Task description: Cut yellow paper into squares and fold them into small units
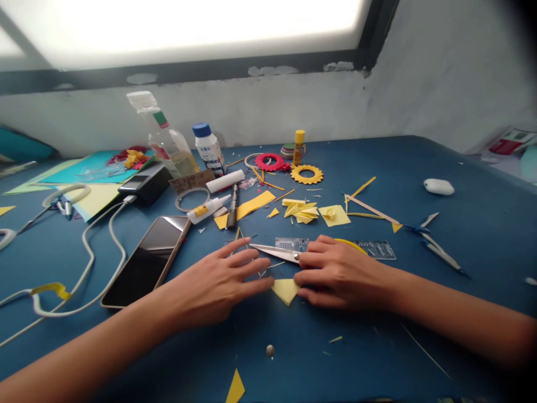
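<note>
Yellow paper (pixel 287 290), long edge L–R, tip nearside, sits midway btwn L hand (pixel 224 280), fingers spread, & R hand (pixel 338 274), curled round scissors (pixel 277 251).

Beside one phone (pixel 145 263), to its right: two hands, the left hand (pixel 226 274) and the right hand (pixel 339 272), one pair of scissors (pixel 274 252) and one pale-yellow triangle (pixel 286 290). Just past the phone's far end: one glue tube (pixel 208 210), one black marker (pixel 233 208) and one white roll (pixel 225 181). Farther beyond: two bottles, one clear bottle (pixel 170 148), one blue-capped bottle (pixel 208 150). Beyond and right: two toothed rings, one red ring (pixel 269 169), one yellow ring (pixel 307 181).
</note>
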A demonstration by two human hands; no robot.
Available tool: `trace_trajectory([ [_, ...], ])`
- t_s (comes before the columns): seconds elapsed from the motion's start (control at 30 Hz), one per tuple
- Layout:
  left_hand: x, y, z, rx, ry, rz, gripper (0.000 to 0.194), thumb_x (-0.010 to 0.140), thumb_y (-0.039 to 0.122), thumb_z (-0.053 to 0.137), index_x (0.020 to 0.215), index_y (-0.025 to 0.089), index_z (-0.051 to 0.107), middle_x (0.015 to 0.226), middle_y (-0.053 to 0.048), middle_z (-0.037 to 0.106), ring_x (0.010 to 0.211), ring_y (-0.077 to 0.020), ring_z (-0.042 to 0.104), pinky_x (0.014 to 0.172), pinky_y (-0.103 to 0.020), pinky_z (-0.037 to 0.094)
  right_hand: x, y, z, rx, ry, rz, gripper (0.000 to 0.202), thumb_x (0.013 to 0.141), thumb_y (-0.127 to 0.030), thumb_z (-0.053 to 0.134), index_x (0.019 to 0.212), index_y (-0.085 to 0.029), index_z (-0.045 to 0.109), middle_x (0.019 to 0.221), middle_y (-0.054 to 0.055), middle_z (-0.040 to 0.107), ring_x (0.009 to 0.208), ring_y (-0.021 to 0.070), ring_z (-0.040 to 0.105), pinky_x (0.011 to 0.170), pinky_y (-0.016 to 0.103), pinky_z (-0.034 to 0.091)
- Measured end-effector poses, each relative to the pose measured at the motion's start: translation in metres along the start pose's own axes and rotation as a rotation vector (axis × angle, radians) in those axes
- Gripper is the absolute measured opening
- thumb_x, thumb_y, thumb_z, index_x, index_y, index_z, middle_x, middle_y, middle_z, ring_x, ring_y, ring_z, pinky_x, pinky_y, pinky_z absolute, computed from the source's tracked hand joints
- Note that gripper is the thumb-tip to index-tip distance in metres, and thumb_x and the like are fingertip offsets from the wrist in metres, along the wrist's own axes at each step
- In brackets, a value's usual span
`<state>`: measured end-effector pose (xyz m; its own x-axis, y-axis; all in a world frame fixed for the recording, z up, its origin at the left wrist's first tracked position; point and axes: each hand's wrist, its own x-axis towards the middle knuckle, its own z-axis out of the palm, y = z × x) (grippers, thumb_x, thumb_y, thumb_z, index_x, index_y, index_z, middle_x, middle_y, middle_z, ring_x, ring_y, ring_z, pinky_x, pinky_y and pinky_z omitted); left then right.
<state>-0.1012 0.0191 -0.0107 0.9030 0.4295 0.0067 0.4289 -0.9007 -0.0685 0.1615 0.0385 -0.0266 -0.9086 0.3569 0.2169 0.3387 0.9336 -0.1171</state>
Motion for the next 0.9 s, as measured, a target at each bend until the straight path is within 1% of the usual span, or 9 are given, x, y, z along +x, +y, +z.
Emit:
trace_trajectory([
  [0.2, -0.012, -0.002, -0.008, 0.008, -0.055, -0.029, 0.050, 0.076, 0.003, 0.046, 0.120, 0.026, 0.055, 0.125, -0.003, 0.058, 0.116, -0.0228, 0.050, 0.113, -0.046, 0.021, 0.001, 0.001, 0.001, 0.025, -0.012, 0.012, 0.026, 0.092, -0.036, 0.048, 0.081, -0.020, 0.065, 0.076, 0.001, 0.057, 0.069, 0.0160, 0.043, 0.068, 0.030, 0.029],
  [0.3, -0.011, 0.000, -0.011, -0.055, -0.009, -0.071, 0.039, 0.081, 0.008, 0.046, 0.113, 0.025, 0.059, 0.124, -0.005, 0.059, 0.116, -0.0244, 0.051, 0.111, -0.050, 0.022, 0.001, 0.000, 0.002, 0.034, 0.016, 0.022, 0.026, 0.089, -0.040, 0.052, 0.079, -0.020, 0.066, 0.075, 0.001, 0.058, 0.069, 0.0159, 0.044, 0.068, 0.030, 0.030],
  [0.4, 0.002, 0.007, -0.010, -0.162, 0.079, -0.161, 0.025, 0.087, 0.018, 0.048, 0.108, 0.021, 0.061, 0.113, -0.007, 0.062, 0.105, -0.0223, 0.057, 0.106, -0.047, 0.032, 0.002, -0.002, 0.004, 0.044, 0.053, 0.041, 0.026, 0.088, -0.041, 0.055, 0.079, -0.020, 0.067, 0.075, 0.001, 0.059, 0.069, 0.0162, 0.046, 0.068, 0.030, 0.031],
  [0.47, 0.015, 0.011, -0.007, -0.258, 0.120, -0.200, 0.025, 0.087, 0.028, 0.054, 0.110, 0.019, 0.060, 0.107, -0.007, 0.065, 0.100, -0.0220, 0.060, 0.096, -0.041, 0.043, 0.002, -0.003, 0.005, 0.035, 0.070, 0.062, 0.025, 0.090, -0.036, 0.052, 0.079, -0.020, 0.067, 0.074, 0.002, 0.060, 0.070, 0.0166, 0.049, 0.067, 0.031, 0.031],
  [0.57, 0.030, 0.013, -0.001, -0.377, 0.135, -0.182, 0.028, 0.084, 0.036, 0.061, 0.106, 0.018, 0.062, 0.104, -0.007, 0.067, 0.097, -0.0227, 0.062, 0.087, -0.037, 0.048, 0.002, -0.003, 0.007, 0.013, 0.093, 0.081, 0.026, 0.091, -0.034, 0.051, 0.076, -0.019, 0.067, 0.074, 0.003, 0.061, 0.071, 0.0172, 0.052, 0.068, 0.031, 0.032],
  [0.7, 0.034, 0.008, 0.002, -0.498, 0.114, -0.130, 0.028, 0.081, 0.034, 0.066, 0.104, 0.018, 0.063, 0.106, -0.007, 0.066, 0.097, -0.0213, 0.063, 0.085, -0.033, 0.048, 0.002, -0.002, 0.009, 0.044, 0.094, 0.075, 0.028, 0.086, -0.043, 0.056, 0.081, -0.017, 0.067, 0.076, 0.003, 0.062, 0.069, 0.0173, 0.052, 0.068, 0.031, 0.034],
  [0.8, 0.032, 0.005, 0.001, -0.562, 0.107, -0.146, 0.026, 0.081, 0.034, 0.066, 0.102, 0.018, 0.064, 0.103, -0.006, 0.066, 0.095, -0.0199, 0.062, 0.082, -0.030, 0.049, 0.003, -0.004, 0.008, 0.063, 0.082, 0.098, 0.024, 0.089, -0.036, 0.054, 0.081, -0.017, 0.066, 0.077, 0.004, 0.061, 0.069, 0.0168, 0.053, 0.068, 0.031, 0.034],
  [0.87, 0.034, 0.005, 0.001, -0.594, 0.116, -0.193, 0.016, 0.086, 0.025, 0.058, 0.099, 0.017, 0.065, 0.097, -0.005, 0.067, 0.089, -0.0177, 0.064, 0.077, -0.028, 0.049, 0.004, -0.005, 0.007, 0.092, 0.072, 0.132, 0.023, 0.089, -0.033, 0.053, 0.080, -0.017, 0.065, 0.078, 0.004, 0.060, 0.070, 0.0167, 0.053, 0.068, 0.031, 0.034],
  [0.9, 0.035, 0.005, 0.001, -0.606, 0.119, -0.225, 0.015, 0.087, 0.021, 0.055, 0.099, 0.017, 0.065, 0.094, -0.005, 0.068, 0.086, -0.0170, 0.064, 0.075, -0.027, 0.049, 0.005, -0.006, 0.006, 0.114, 0.066, 0.151, 0.022, 0.089, -0.033, 0.054, 0.080, -0.017, 0.065, 0.078, 0.004, 0.060, 0.071, 0.0168, 0.053, 0.068, 0.031, 0.035],
])
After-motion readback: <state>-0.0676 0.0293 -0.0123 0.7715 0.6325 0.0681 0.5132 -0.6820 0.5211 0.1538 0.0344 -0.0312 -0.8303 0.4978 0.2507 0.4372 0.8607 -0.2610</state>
